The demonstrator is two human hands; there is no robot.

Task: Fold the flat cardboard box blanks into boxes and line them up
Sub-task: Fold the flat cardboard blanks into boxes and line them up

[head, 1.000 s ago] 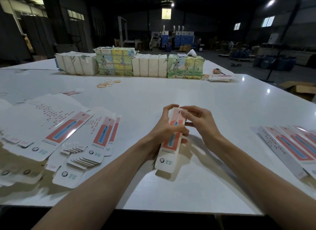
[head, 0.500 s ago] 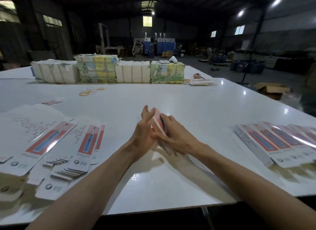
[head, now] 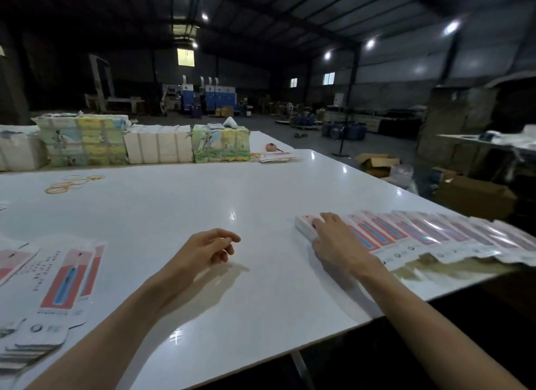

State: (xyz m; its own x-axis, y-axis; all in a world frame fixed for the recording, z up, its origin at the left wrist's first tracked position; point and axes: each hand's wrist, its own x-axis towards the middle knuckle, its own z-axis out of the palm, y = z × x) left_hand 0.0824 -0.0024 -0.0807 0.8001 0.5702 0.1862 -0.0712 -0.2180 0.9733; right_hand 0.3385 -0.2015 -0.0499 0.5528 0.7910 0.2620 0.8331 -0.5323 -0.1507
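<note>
A folded red-and-white box [head: 304,223] lies at the left end of a row of folded boxes [head: 429,235] along the table's right edge. My right hand [head: 333,238] lies flat on that box, fingers straight, pressing it against the row. My left hand [head: 208,249] hovers over the middle of the white table [head: 179,215], fingers loosely curled, holding nothing. A fanned stack of flat box blanks [head: 62,285] lies at the near left.
Wrapped bundles of printed stock [head: 139,143] line the far side of the table. Rubber bands [head: 72,183] lie at the far left, a small pile of cards [head: 277,157] at the far right. Cardboard cartons [head: 472,195] stand on the floor beyond the right edge.
The box both hands held in the middle now lies at the left end of the right-hand row under my right hand. My left hand let go and stayed near the middle. The view swung right.
</note>
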